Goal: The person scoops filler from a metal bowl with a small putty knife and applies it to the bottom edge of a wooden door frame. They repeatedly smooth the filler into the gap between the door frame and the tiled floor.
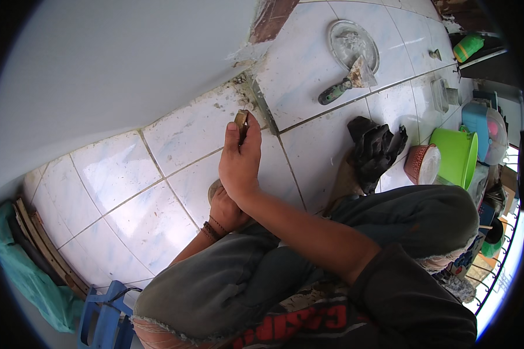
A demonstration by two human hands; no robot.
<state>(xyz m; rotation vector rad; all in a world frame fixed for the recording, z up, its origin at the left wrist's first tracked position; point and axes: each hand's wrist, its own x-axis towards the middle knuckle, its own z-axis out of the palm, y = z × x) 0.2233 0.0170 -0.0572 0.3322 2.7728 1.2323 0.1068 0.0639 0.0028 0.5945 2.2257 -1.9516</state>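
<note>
My right hand (242, 161) grips a small brownish object (241, 125) between thumb and fingers, just in front of the crumbled, dirty wall corner (244, 78). Below it, partly hidden by the right wrist, my left hand (225, 207) is curled near my foot, a bracelet on its wrist; whether it holds anything is unclear. To the right, a putty knife (336, 90) with a dark green handle lies with its crusted blade on the edge of a round lid (351, 43) that carries grey-white paste. A crumpled black plastic bag (373, 148) sits on the tiles (192, 161).
At right stand a red-brown basket (417, 163), a lime-green bucket (452, 152) and a clear plastic container (439, 95). A blue plastic stool (96, 318) and a teal plastic bag (30, 270) are at lower left. The grey wall (126, 65) borders the tiled floor.
</note>
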